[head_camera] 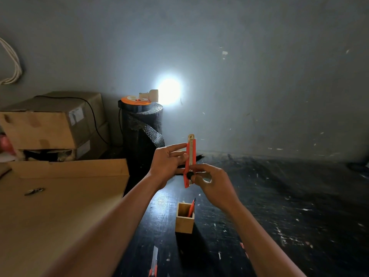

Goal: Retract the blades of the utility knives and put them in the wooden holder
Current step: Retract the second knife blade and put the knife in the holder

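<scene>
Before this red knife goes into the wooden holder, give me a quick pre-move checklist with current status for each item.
1. Blade of the held knife retracted: cannot tell; metal shows at the top end, but it could be the guide rail.
2. Grip: ok; left hand steadies the body, right hand fingers sit at the black slider.
3. Wooden holder upright on the floor: ok.
4. Room in holder: ok; one knife in holder leans at its right side.
5. Work remaining: not ok; another knife on floor has its blade out.

Both hands [167,162] holding upright orange utility knife [190,160], wooden holder [184,217] below containing another knife [191,208]
</scene>
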The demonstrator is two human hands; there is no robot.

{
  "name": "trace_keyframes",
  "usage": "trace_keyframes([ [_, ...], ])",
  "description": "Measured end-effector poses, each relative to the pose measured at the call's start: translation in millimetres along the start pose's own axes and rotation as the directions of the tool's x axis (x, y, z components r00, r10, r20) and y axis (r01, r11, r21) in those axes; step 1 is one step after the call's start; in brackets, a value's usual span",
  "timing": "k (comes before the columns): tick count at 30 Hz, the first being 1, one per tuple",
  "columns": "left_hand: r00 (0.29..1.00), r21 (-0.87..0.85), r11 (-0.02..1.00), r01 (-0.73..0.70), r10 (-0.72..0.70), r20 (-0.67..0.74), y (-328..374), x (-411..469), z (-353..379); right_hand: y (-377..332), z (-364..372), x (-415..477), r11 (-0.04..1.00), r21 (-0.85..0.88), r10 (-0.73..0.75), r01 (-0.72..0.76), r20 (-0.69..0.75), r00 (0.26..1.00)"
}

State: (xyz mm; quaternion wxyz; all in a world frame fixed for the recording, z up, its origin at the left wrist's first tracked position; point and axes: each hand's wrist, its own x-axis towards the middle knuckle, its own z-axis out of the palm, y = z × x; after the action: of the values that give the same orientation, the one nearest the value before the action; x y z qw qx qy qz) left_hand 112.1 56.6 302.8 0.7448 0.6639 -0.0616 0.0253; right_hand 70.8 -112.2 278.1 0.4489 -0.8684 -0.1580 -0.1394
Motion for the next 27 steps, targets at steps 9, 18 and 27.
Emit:
trace_keyframes([
  [9,0.999,-0.003,0.999,-0.037,0.037,0.012,3.9,-2.8,2.8,-4.4,4.1,-2.5,1.000,-0.011,0.008,-0.008,-0.014,1.000],
  [18,0.999,0.004,0.999,-0.048,0.048,0.012,4.9,-3.7,3.4,-4.4,5.5,-4.8,1.000,0.007,-0.002,0.003,-0.011,1.000],
  [27,0.999,0.009,0.999,-0.051,0.051,0.009,3.1,-2.6,3.7,-3.8,4.2,-6.9,1.000,-0.008,-0.025,0.025,0.010,1.000],
])
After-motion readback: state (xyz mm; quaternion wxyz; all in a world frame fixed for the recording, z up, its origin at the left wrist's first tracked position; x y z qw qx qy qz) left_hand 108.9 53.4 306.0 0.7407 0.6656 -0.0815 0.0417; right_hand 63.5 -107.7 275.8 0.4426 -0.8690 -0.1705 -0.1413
